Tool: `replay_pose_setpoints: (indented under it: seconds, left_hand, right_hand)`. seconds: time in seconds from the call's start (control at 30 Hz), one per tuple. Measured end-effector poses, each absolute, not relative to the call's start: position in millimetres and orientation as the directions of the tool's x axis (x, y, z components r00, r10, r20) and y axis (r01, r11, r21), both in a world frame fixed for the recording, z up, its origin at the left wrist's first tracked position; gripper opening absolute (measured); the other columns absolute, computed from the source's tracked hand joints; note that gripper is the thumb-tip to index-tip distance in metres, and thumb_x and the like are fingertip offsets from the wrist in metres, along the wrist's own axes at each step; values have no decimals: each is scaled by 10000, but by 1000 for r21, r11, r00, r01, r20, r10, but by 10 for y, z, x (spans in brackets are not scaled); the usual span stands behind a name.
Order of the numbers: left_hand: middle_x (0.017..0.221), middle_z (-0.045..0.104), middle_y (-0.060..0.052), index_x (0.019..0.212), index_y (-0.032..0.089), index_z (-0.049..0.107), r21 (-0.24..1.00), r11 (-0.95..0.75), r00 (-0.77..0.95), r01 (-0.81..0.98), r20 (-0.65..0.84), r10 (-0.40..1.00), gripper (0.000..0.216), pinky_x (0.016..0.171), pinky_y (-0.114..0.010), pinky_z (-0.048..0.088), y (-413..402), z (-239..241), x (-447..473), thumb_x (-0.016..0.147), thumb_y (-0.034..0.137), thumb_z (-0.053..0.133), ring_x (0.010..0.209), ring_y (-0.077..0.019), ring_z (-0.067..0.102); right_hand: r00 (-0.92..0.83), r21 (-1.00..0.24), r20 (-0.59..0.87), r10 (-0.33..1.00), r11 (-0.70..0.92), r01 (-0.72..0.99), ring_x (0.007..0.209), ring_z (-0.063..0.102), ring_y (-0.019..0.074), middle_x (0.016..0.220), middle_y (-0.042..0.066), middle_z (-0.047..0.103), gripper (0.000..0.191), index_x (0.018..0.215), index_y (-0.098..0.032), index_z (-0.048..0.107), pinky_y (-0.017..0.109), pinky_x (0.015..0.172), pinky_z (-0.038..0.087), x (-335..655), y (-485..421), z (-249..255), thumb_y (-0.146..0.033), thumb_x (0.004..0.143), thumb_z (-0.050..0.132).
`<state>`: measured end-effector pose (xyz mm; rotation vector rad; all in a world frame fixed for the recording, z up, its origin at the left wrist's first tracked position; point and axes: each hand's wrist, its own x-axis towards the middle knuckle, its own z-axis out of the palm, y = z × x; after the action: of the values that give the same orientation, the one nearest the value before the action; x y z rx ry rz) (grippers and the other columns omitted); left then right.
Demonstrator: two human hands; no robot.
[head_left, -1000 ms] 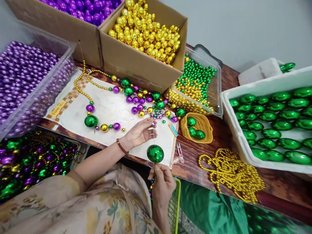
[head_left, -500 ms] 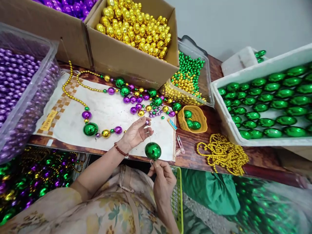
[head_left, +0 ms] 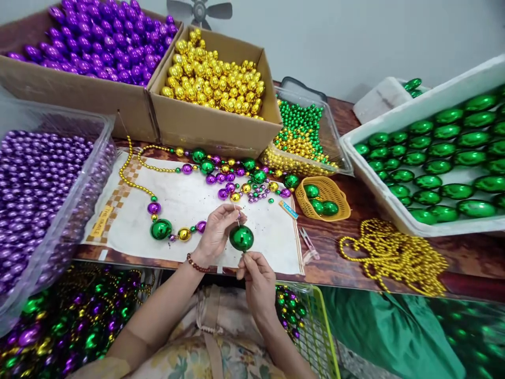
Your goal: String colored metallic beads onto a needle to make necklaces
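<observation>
A large shiny green bead [head_left: 241, 238] hangs on a thin string between my two hands. My left hand [head_left: 219, 231], above and left of it, is closed with thumb and fingers pinching the string and a small purple bead [head_left: 239, 215]. Just under the green bead, the fingertips of my right hand [head_left: 258, 279] pinch the string's lower part; exactly what sits between them is mostly hidden. On the white cloth [head_left: 138, 252] lies a beaded necklace [head_left: 184, 233] of gold, purple and green beads, running behind my left hand. Small loose purple beads [head_left: 258, 193] lie beyond.
Boxes of purple beads [head_left: 102, 42] and gold beads [head_left: 215, 79] stand behind. A purple-bead tub [head_left: 43, 195] is at left, a foam box [head_left: 394, 131] at right. Near the cloth's right edge are a yellow basket [head_left: 343, 202], thread snips [head_left: 307, 245] and gold bead strands [head_left: 398, 258].
The view has tilted upward and shifted left. My left hand has come down closer to the green bead, with the small purple bead now just above it. The right hand stays pinched beneath.
</observation>
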<state>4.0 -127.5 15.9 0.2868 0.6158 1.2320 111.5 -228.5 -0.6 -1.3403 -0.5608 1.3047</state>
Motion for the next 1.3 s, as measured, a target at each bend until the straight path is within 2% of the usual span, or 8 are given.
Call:
replay_pose_setpoints:
  seconds: [0.23,0.47,0.67,0.83,0.93,1.1,1.2,1.3]
  left_hand:
    - [768,689,-3,859,150,655,537,340,182,-772,-326,928,346,734,-255,535,-1374,94,234,679,331,888,756,-136,691]
    - [786,679,8,876,157,640,554,362,208,-750,-321,924,282,807,-258,537,-1507,62,478,736,304,836,836,-144,707]
    - [767,673,-1,852,168,621,697,303,123,-650,-297,947,296,668,-214,492,-1572,3,784,780,405,783,753,-130,673]
    - [664,647,7,784,165,646,905,170,25,-389,-174,984,207,614,-208,443,-1471,-18,931,793,357,725,628,-108,595]
    - [656,654,-1,749,158,675,988,91,218,-125,-62,974,141,645,-220,437,-1468,45,970,793,292,667,635,-113,583]
    - [717,667,3,738,167,681,974,-83,456,210,-23,889,129,696,-229,421,-1570,135,1060,794,229,583,692,-121,572]
    - [725,668,2,742,169,681,934,-133,497,332,-54,866,112,687,-227,417,-1580,176,1046,780,208,584,697,-123,569]
    - [709,669,1,748,165,686,929,-137,510,344,-62,858,129,659,-215,410,-1547,236,1003,800,208,576,681,-117,567]
  right_hand:
    - [124,-833,-405,906,-310,-459,467,563,90,679,-19,674,300,787,-192,688,212,467,445,1165,-2229,-109,-417,686,858]
    - [250,-895,-349,903,-242,-376,462,541,89,627,-33,642,313,721,-187,621,219,495,446,1456,-2305,-246,-441,737,803]
    - [245,-898,-335,910,-229,-377,444,519,82,618,-39,626,367,701,-185,592,213,479,423,1599,-2322,-399,-490,746,790]
    - [78,-925,-317,945,-290,-247,463,575,130,547,-30,629,349,858,-180,694,240,491,456,1993,-2263,-333,-508,763,765]
    - [247,-975,-184,951,-146,-167,447,524,108,547,-39,624,313,944,-187,753,245,503,438,2314,-2136,-246,-461,794,737]
    - [403,-962,-53,914,62,-267,459,520,86,694,-2,700,202,787,-179,751,240,479,410,2563,-1894,-166,-348,697,816]
    - [544,-906,-55,837,187,-380,429,519,63,731,7,712,278,692,-172,662,211,442,393,2585,-1853,-154,-402,701,818]
    - [441,-914,-63,895,126,-387,463,559,76,750,17,708,307,741,-163,658,214,453,421,2513,-1904,-168,-388,674,857]
